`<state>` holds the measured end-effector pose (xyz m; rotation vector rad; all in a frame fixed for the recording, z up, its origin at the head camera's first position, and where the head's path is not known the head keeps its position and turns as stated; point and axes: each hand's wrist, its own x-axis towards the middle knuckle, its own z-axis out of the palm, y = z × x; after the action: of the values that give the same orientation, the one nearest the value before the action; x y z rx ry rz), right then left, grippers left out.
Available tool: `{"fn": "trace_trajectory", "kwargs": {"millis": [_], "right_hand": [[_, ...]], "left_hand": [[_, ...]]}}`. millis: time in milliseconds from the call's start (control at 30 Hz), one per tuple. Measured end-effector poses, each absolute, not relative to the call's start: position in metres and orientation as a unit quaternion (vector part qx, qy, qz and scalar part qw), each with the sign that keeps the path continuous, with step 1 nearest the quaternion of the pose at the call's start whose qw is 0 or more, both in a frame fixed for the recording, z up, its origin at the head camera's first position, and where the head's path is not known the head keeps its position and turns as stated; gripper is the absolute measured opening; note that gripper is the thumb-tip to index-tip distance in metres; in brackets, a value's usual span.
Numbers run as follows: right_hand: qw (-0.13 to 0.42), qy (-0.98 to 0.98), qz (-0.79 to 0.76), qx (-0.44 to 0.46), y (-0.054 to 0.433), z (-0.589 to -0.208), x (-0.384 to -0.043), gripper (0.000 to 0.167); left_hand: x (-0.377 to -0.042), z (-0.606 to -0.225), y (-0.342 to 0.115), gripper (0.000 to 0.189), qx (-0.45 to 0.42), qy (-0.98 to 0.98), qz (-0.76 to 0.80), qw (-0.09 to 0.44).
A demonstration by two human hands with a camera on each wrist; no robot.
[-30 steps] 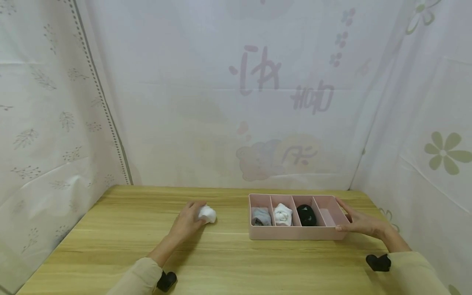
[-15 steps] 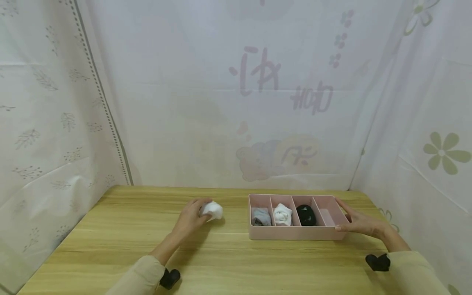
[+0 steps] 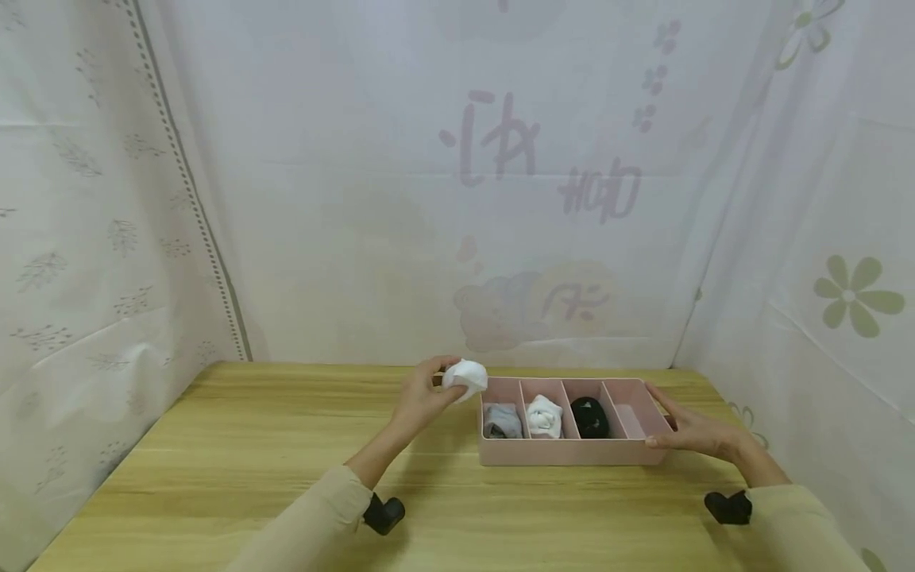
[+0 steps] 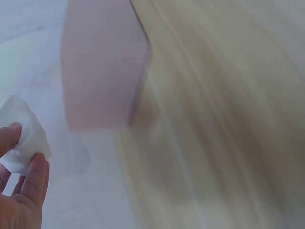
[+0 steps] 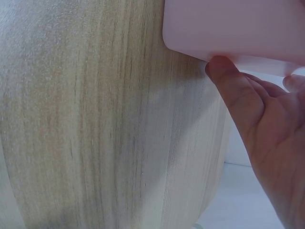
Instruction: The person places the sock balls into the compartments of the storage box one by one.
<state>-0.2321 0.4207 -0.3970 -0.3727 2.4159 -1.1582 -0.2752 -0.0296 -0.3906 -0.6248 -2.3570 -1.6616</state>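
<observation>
My left hand [image 3: 423, 396] pinches a white rolled sock [image 3: 468, 376] between thumb and fingers, above the table beside the left end of a pink divided box [image 3: 572, 453]. In the left wrist view, the sock [image 4: 23, 138] sits at the left edge, with the blurred box [image 4: 102, 71] beyond it. From left to right, the box holds a grey bundle [image 3: 503, 422], a white bundle [image 3: 545, 418] and a black bundle [image 3: 590, 418], one per compartment. The rightmost compartment [image 3: 635, 409] shows a bare floor. My right hand [image 3: 696, 433] grips the box's right end, thumb at the front corner, fingers toward the back.
The box stands on a wood-grain table [image 3: 286, 445], toward its back right. Patterned white curtains [image 3: 343, 238] hang behind the table and along both sides. A black wrist mount [image 3: 384, 514] is on the left sleeve, and another mount [image 3: 728, 507] is on the right.
My left hand has lifted the white rolled sock off the table and carried it right, up to the box's left end. The right hand stays at the box, which has not visibly moved.
</observation>
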Motion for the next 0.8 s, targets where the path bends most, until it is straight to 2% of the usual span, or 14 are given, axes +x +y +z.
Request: {"fn": "trace_trajectory", "kwargs": {"millis": [200,367,800], "right_hand": [[0.210,0.876,-0.414,-0.127,0.421,-0.397,-0.232,0.106],[0.208,0.880,-0.408,-0.127,0.419,-0.396,-0.231,0.105],[0.208,0.875,-0.420,-0.123,0.420,-0.399,-0.232,0.107]], "left_hand": [[-0.280,-0.377,0.015,0.042,-0.219,-0.765,-0.604,0.033],[-0.279,-0.369,0.053,0.043,-0.226,-0.748,-0.624,0.005],[-0.272,-0.359,0.126,0.041,-0.262,-0.787,-0.558,0.016]]}}
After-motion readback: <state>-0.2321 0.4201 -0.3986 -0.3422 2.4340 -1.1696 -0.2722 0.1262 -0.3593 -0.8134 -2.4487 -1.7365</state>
